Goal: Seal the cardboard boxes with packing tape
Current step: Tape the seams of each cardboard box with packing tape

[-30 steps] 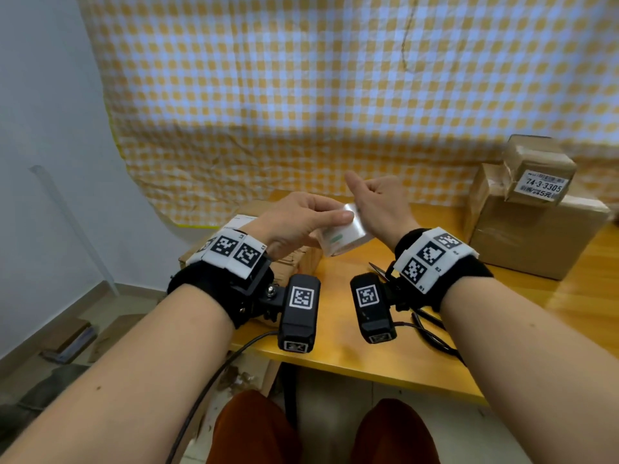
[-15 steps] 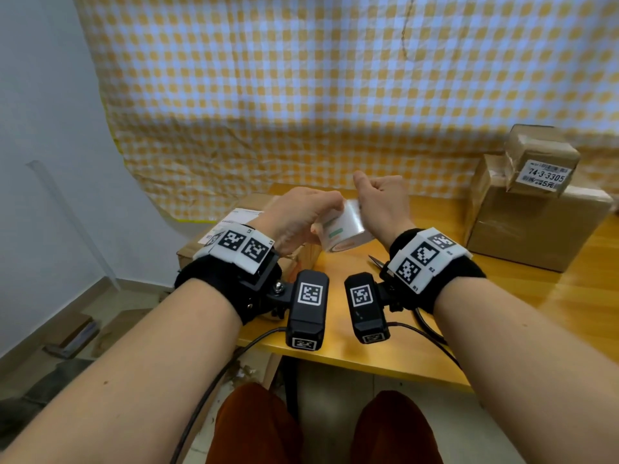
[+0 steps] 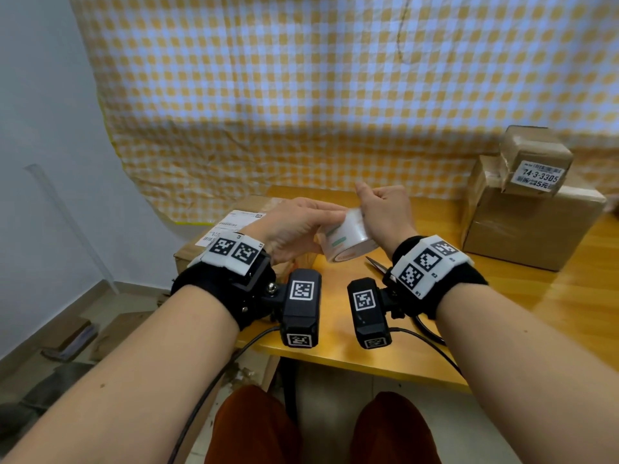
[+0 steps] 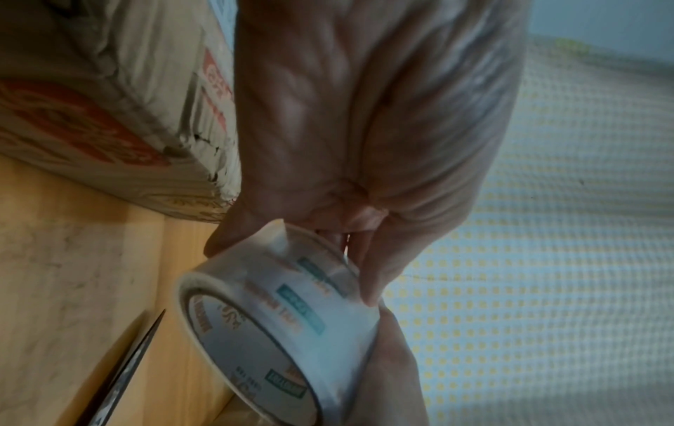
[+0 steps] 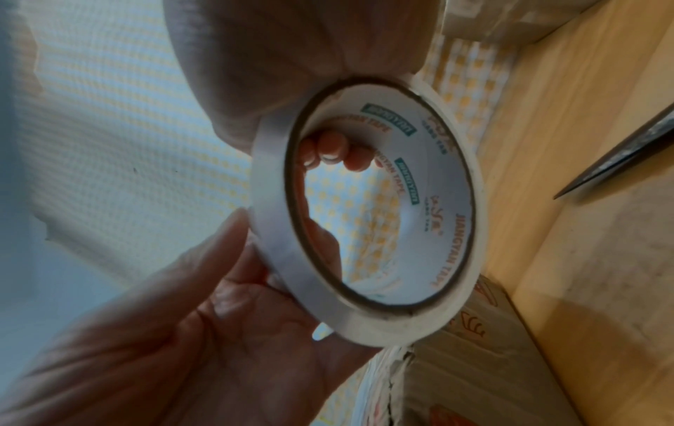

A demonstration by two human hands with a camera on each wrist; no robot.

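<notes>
A roll of clear packing tape (image 3: 345, 241) with green and orange print is held in the air over the wooden table (image 3: 502, 316), between both hands. My left hand (image 3: 321, 219) grips the roll (image 4: 277, 331) from the left, fingers over its top and thumb beneath. My right hand (image 3: 368, 209) holds the right side, fingers curled against the far face of the roll (image 5: 364, 207), thumb sticking up. A cardboard box (image 3: 234, 226) with a white shipping label lies on the table's left end, under my left hand. No loose tape end shows.
Two taped cardboard boxes stand at the back right, a small one (image 3: 532, 162) on a large one (image 3: 529, 229). Dark scissors (image 3: 376, 264) lie on the table below the roll. A yellow checked cloth (image 3: 335, 95) hangs behind. Cardboard scraps lie on the floor at left.
The roll has turned a little between my hands and my left fingers have slid further over its top. Both hands stay above the same part of the table.
</notes>
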